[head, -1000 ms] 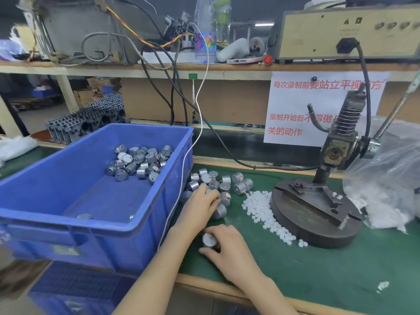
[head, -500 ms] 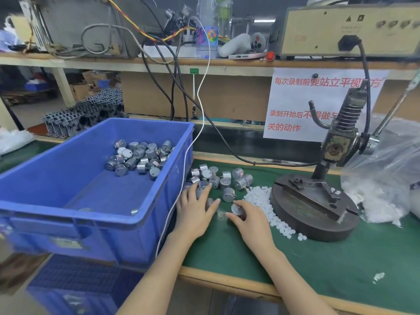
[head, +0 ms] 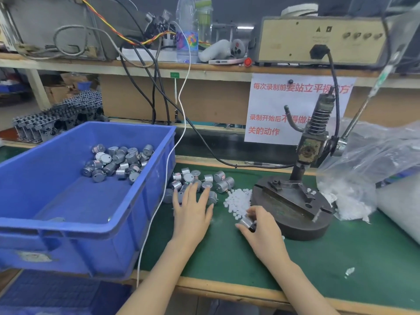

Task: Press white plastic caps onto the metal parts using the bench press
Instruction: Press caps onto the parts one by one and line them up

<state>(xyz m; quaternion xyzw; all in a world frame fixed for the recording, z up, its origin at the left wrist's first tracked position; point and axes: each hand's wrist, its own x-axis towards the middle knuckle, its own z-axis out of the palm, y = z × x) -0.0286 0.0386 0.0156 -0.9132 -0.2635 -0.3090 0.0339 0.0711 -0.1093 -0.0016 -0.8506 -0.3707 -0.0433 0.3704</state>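
Reference: clock directions are read on the tabletop [head: 318, 269], with 12 o'clock pointing away from the person.
Left hand [head: 193, 212]: palm down, fingers straight and spread, gripping nothing; the fingertips touch the loose metal parts [head: 205, 180] at its 12 o'clock.
Right hand [head: 261, 228]: fingers and thumb are curled round one metal part [head: 246, 221]; whether the part rests on the tabletop cannot be told.
Held part, position: at the near edge of the cap pile, just beside the press base, at the base's 8 o'clock.
White plastic caps [head: 238, 200]: a loose heap on the tabletop, touching the press base at its 9 o'clock, between the two hands.
Bench press [head: 293, 201]: a round dark base with an upright column at its 12 o'clock; the lever [head: 363, 105] slants off towards 1 o'clock.
Blue bin [head: 68, 223]: at 9 o'clock of the left hand, holding further metal parts [head: 118, 162] in its far half.
Clear bag [head: 363, 167]: at 3 o'clock of the press, with white pieces spilling from it.
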